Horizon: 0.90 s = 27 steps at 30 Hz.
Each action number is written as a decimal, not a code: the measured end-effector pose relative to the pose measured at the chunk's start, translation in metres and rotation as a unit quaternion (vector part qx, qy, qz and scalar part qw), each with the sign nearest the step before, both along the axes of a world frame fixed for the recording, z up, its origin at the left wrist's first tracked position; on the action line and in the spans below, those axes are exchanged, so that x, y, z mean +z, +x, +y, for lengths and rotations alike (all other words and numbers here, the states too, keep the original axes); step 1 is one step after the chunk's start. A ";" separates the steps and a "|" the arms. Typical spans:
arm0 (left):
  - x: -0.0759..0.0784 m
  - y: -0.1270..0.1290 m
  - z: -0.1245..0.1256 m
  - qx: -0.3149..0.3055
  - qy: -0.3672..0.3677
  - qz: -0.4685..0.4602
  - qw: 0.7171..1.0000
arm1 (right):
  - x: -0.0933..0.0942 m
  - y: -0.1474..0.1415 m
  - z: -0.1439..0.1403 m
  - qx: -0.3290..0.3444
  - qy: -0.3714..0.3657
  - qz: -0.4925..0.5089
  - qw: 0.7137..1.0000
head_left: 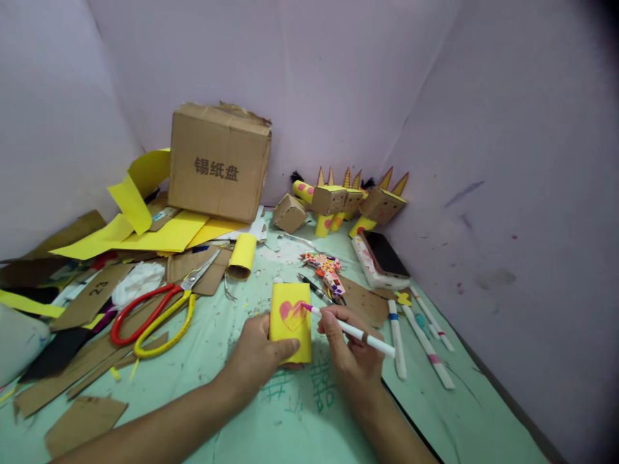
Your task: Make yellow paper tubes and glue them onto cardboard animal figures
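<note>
A yellow paper-covered tube (278, 293) with a pink heart drawn on it lies in the middle of the green-covered table. My left hand (258, 351) is closed around its lower left side, thumb on the front. In my right hand (351, 348) is a white marker (360, 334), pinched between thumb and fingers. Its pink tip meets the upper right part of the heart, which is partly coloured in. Behind the tube lie a dark pen (314, 289) and a colourful patterned paper piece (325, 265).
Left: red-and-yellow scissors (164, 309), cardboard scraps (91, 419), yellow paper (159, 238) and another yellow tube (242, 256). A cardboard box (220, 161) stands behind. Right: several markers (430, 351) and a phone (385, 253). Cardboard figures (384, 203) line the back wall.
</note>
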State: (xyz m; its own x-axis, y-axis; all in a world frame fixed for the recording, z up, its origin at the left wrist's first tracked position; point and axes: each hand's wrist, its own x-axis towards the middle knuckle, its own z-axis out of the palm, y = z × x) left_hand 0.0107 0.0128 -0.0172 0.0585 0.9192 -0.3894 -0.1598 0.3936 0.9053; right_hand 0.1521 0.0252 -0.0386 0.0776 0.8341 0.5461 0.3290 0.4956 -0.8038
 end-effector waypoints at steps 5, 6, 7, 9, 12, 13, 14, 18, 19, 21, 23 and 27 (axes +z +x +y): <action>-0.001 0.000 0.001 0.004 0.006 -0.014 1.000 | -0.002 0.001 -0.001 0.020 -0.013 -0.010 1.000; -0.001 0.000 0.001 0.004 0.006 -0.014 1.000 | -0.002 0.001 0.000 0.012 -0.013 -0.002 1.000; -0.001 0.000 0.001 0.005 0.005 -0.014 1.000 | -0.002 0.001 0.000 0.003 -0.012 0.005 1.000; -0.001 0.001 0.001 0.010 0.004 -0.012 1.000 | -0.002 0.001 0.001 -0.008 -0.016 0.012 1.000; -0.002 0.001 0.002 0.013 0.004 -0.009 1.000 | -0.002 0.001 0.002 0.000 -0.023 0.012 1.000; -0.002 0.001 0.002 0.012 0.004 -0.011 1.000 | -0.002 0.001 0.002 0.001 -0.025 0.014 1.000; -0.003 0.001 0.002 0.010 0.005 -0.013 1.000 | -0.002 0.001 0.002 0.001 -0.026 0.018 0.999; -0.004 0.001 0.002 0.006 0.005 -0.011 1.000 | -0.003 0.000 0.003 -0.012 -0.028 0.037 0.999; -0.003 0.001 0.001 0.005 0.006 -0.010 1.000 | -0.003 0.000 0.004 -0.012 -0.029 0.039 0.999; -0.002 0.001 0.001 0.004 0.008 -0.013 1.000 | -0.003 -0.001 0.003 -0.009 -0.031 0.041 0.999; -0.001 0.001 0.001 0.004 0.010 -0.014 1.000 | -0.003 -0.001 0.003 -0.002 -0.037 0.038 0.999; 0.000 0.001 0.001 0.009 0.005 -0.013 1.000 | -0.003 0.000 0.003 0.012 -0.038 0.028 0.999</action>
